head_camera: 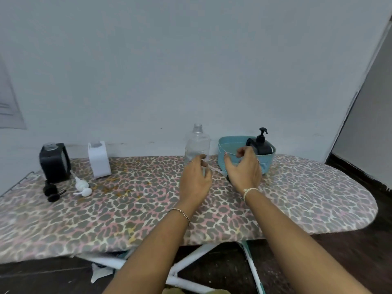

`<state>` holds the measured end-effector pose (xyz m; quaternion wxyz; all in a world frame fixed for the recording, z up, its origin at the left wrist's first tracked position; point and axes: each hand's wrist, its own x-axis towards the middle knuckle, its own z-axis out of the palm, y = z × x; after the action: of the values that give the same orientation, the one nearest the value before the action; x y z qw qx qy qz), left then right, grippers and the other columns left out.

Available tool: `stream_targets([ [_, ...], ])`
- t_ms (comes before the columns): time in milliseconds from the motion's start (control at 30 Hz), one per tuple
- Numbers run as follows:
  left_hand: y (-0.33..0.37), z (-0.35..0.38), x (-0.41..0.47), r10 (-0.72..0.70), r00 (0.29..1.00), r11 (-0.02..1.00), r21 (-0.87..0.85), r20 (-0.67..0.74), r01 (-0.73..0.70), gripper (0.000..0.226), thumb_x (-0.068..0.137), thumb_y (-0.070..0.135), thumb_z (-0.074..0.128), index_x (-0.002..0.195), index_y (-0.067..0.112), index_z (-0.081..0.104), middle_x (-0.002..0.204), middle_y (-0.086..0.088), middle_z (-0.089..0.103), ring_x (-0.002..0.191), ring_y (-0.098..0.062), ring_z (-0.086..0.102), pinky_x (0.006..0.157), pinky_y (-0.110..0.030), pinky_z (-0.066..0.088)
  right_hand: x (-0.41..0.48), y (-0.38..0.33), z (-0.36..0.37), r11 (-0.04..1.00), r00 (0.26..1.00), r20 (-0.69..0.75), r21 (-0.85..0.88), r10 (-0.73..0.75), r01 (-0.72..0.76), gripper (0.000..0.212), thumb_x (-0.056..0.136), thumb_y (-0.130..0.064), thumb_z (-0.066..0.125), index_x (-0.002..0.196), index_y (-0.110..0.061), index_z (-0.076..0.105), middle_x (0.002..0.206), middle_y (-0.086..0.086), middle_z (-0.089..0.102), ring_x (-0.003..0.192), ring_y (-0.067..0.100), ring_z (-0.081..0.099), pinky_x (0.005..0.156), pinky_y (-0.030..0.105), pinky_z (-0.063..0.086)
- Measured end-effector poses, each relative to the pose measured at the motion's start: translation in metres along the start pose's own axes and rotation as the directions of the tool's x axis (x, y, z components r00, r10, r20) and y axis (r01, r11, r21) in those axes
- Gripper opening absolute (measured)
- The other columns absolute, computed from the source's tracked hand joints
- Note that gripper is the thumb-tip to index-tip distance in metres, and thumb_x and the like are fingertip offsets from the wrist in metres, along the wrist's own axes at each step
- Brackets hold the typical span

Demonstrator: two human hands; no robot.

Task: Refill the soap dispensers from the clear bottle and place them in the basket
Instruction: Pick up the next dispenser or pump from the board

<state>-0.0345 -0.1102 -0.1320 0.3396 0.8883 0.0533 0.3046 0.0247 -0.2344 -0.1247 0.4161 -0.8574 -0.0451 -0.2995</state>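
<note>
Clear bottle (pixel 197 143) standing uncapped and upright on the board (pixel 297 198); it looks almost empty. Just right of the bottle, the basket (pixel 268 164) holds one capped dispenser (pixel 262 145). Well left of the bottle stand a white dispenser (pixel 99 159) and, farther left, a black dispenser (pixel 55 162), both open-topped; their white pump (pixel 83 187) and black pump (pixel 52 192) lie in front of them.

Left hand (pixel 195 180): its fingers (pixel 202 161) are half curled at the bottle's lower body; whether they grip it cannot be told. Right hand (pixel 244 170): in front of the basket, right of the bottle, fingers loosely curved, nothing visible in them.

Handling, as judged: the bottle is probably light, thin-walled and easily tipped or squeezed, so take it around the mid-body. The squat dispensers look stiff, stable and smooth-sided; grasp them across the flat sides and keep them upright.
</note>
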Motion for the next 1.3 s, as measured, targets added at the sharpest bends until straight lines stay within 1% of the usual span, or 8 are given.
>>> stream_targets([
  [100, -0.021, -0.025, -0.009, -0.079, 0.993, 0.997, 0.007, -0.088, 0.080, 0.034, 0.090, 0.020, 0.057, 0.123, 0.021, 0.051, 0.095, 0.009, 0.059, 0.088, -0.012, 0.059, 0.073, -0.032, 0.052, -0.032, -0.024, 0.010, 0.997, 0.997, 0.029, 0.017, -0.075, 0.075, 0.032, 0.083, -0.050, 0.060, 0.088, -0.021, 0.047, 0.075, -0.007, 0.056, 0.068, 0.016, 0.055, 0.060, 0.034, 0.045],
  [267, -0.062, -0.068, -0.017, -0.197, 0.961, 0.977, 0.046, -0.194, 0.210, 0.028, 0.092, 0.021, 0.054, 0.120, 0.018, 0.054, 0.098, 0.005, 0.060, 0.087, -0.016, 0.059, 0.069, -0.031, 0.050, -0.065, -0.064, 0.039, 0.983, 0.963, 0.197, 0.044, -0.185, 0.180, 0.024, 0.083, -0.043, 0.060, 0.080, -0.024, 0.047, 0.070, -0.011, 0.054, 0.064, 0.012, 0.053, 0.058, 0.029, 0.041],
  [567, -0.133, -0.134, 0.009, -0.387, 0.833, 0.888, 0.084, -0.396, 0.453, 0.055, 0.084, 0.017, 0.063, 0.132, 0.005, 0.040, 0.133, -0.015, 0.043, 0.124, -0.032, 0.040, 0.104, -0.040, 0.034, -0.078, -0.129, 0.110, 0.969, 0.885, 0.396, 0.107, -0.247, 0.222, 0.009, 0.084, -0.033, 0.056, 0.083, -0.025, 0.053, 0.074, -0.013, 0.057, 0.067, 0.005, 0.054, 0.057, 0.026, 0.044],
  [733, -0.165, -0.151, 0.037, -0.498, 0.769, 0.830, 0.036, -0.402, 0.557, 0.076, 0.079, 0.022, 0.071, 0.139, 0.004, 0.027, 0.142, -0.018, 0.033, 0.132, -0.035, 0.028, 0.109, -0.042, 0.029, -0.079, -0.137, 0.147, 0.964, 0.845, 0.468, 0.076, -0.260, 0.254, 0.007, 0.085, -0.029, 0.059, 0.086, -0.025, 0.054, 0.079, -0.013, 0.059, 0.071, 0.007, 0.055, 0.061, 0.024, 0.046],
  [900, -0.194, -0.155, 0.061, -0.557, 0.743, 0.806, -0.026, -0.371, 0.591, 0.095, 0.073, 0.031, 0.079, 0.143, 0.003, 0.021, 0.141, -0.017, 0.038, 0.131, -0.035, 0.036, 0.104, -0.042, 0.035, -0.074, -0.138, 0.180, 0.971, 0.831, 0.508, 0.047, -0.226, 0.235, 0.005, 0.085, -0.025, 0.058, 0.086, -0.026, 0.053, 0.082, -0.013, 0.056, 0.074, 0.006, 0.053, 0.061, 0.022, 0.041],
  [1000, -0.203, -0.156, 0.070, -0.582, 0.735, 0.796, -0.062, -0.347, 0.601, 0.095, 0.071, 0.032, 0.081, 0.142, 0.007, 0.023, 0.133, -0.014, 0.048, 0.120, -0.034, 0.049, 0.088, -0.038, 0.043, -0.073, -0.137, 0.195, 0.971, 0.830, 0.514, 0.020, -0.215, 0.238, 0.005, 0.086, -0.026, 0.056, 0.085, -0.026, 0.051, 0.082, -0.014, 0.055, 0.075, 0.007, 0.053, 0.063, 0.024, 0.043],
  [1100, -0.208, -0.157, 0.076, -0.597, 0.731, 0.789, -0.077, -0.331, 0.610, 0.087, 0.072, 0.031, 0.080, 0.139, 0.009, 0.029, 0.125, -0.011, 0.054, 0.111, -0.032, 0.055, 0.075, -0.032, 0.040, -0.072, -0.138, 0.206, 0.973, 0.838, 0.510, -0.009, -0.194, 0.231, 0.005, 0.086, -0.025, 0.056, 0.085, -0.026, 0.051, 0.082, -0.013, 0.056, 0.074, 0.007, 0.052, 0.063, 0.024, 0.044],
  [1300, -0.214, -0.158, 0.073, -0.595, 0.742, 0.798, -0.120, -0.309, 0.590, 0.050, 0.073, 0.026, 0.077, 0.116, 0.011, 0.056, 0.104, -0.003, 0.061, 0.087, -0.021, 0.054, 0.069, -0.028, 0.040, -0.070, -0.134, 0.212, 0.979, 0.839, 0.517, -0.013, -0.167, 0.203, 0.004, 0.086, -0.025, 0.057, 0.088, -0.025, 0.054, 0.084, -0.011, 0.059, 0.075, 0.009, 0.053, 0.065, 0.024, 0.045],
])
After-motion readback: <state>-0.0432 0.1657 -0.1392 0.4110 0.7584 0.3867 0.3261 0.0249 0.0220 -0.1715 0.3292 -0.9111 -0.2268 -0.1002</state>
